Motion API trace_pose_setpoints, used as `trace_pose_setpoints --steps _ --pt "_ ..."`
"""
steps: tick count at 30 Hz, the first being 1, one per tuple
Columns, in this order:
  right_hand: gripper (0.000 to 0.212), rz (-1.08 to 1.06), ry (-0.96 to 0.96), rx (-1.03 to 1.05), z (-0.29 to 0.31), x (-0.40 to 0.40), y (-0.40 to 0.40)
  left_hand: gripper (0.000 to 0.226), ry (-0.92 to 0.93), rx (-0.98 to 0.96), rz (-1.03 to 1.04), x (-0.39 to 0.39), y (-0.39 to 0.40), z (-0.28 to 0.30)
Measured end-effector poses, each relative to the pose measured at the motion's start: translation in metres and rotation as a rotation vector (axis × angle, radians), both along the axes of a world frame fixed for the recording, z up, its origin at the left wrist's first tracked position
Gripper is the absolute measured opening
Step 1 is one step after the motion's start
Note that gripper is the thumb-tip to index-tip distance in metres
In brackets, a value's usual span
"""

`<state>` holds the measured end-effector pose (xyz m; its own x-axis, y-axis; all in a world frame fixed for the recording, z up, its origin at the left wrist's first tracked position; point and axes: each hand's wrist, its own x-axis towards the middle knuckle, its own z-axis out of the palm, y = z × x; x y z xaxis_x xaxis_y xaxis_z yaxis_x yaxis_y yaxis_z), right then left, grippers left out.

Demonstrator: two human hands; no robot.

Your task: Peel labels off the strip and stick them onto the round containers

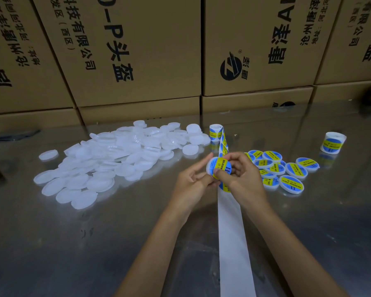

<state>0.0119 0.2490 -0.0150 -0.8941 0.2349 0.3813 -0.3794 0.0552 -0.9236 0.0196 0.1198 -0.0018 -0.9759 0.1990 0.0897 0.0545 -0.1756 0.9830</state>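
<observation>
We hold one round white plastic container in mid-air over the shiny metal table, and every place below is given from it. Our left hand cradles its rim from the left, index finger stretched along the edge and the other fingers curled beneath, likely to keep the flat face turned toward us. Our right hand curls in from the right, its thumb pressing the blue and yellow round label down onto that face, so sticking looks nearly done, with smoothing left.

Straight below the container the bare white backing strip runs toward us between our forearms, already stripped of labels. Just behind the container the strip climbs, still carrying labels, to the small label roll, presumably kept close so the next label is easy to reach. Far to the right stands a second label roll.

To the left sprawls the heap of unlabelled white round containers. Immediately right lies the cluster of finished labelled containers, kept apart from the blanks. Brown cardboard boxes wall off the back.
</observation>
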Motion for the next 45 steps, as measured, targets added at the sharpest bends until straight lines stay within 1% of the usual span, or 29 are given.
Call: trace_pose_setpoints --steps 4,12,17,21,25,28,30,33,34,36,38,41,43,45 --pt "0.036 -0.01 0.012 0.024 0.0 0.001 -0.001 0.051 0.023 -0.026 0.01 0.0 0.0 -0.001" --pt "0.034 -0.047 -0.007 0.041 -0.004 -0.003 0.0 0.052 0.125 -0.144 0.055 -0.003 0.001 -0.003" --pt "0.03 -0.086 -0.049 0.056 -0.008 -0.004 0.001 0.055 0.174 -0.16 0.074 -0.002 0.003 -0.005" --pt "0.028 -0.15 -0.063 0.1 -0.008 -0.004 -0.001 0.062 0.21 -0.187 0.09 -0.002 0.004 -0.007" --pt "0.03 -0.194 -0.138 0.165 -0.009 -0.002 0.0 0.062 0.233 -0.166 0.087 0.0 0.005 -0.009" --pt "0.037 -0.216 -0.23 0.22 -0.01 -0.004 0.006 0.053 0.234 -0.124 0.097 -0.002 0.004 -0.007" --pt "0.026 -0.202 -0.254 0.184 -0.01 -0.007 0.009 0.049 0.2 -0.066 0.088 -0.001 0.003 -0.004" --pt "0.003 -0.206 -0.219 0.143 -0.01 -0.007 0.009 0.045 0.08 0.129 0.06 -0.002 0.002 0.0" --pt "0.003 -0.212 -0.204 0.145 -0.01 -0.007 0.009 0.044 0.03 0.197 0.053 -0.003 0.0 0.0" --pt "0.01 -0.204 -0.181 0.14 -0.01 -0.005 0.009 0.044 -0.067 0.312 0.052 -0.005 -0.001 0.001" --pt "0.015 -0.159 -0.16 0.108 -0.008 -0.004 0.007 0.04 -0.118 0.385 0.047 -0.006 -0.002 0.001" --pt "0.01 -0.067 -0.091 0.121 -0.007 -0.001 0.001 0.036 -0.147 0.414 0.05 -0.005 -0.001 0.001" --pt "0.003 -0.038 -0.035 0.163 -0.006 0.001 -0.002 0.035 -0.133 0.377 0.082 -0.005 -0.001 -0.001" --pt "0.009 -0.036 0.003 0.163 -0.005 0.003 -0.002 0.03 -0.089 0.292 0.134 -0.004 -0.002 -0.002"
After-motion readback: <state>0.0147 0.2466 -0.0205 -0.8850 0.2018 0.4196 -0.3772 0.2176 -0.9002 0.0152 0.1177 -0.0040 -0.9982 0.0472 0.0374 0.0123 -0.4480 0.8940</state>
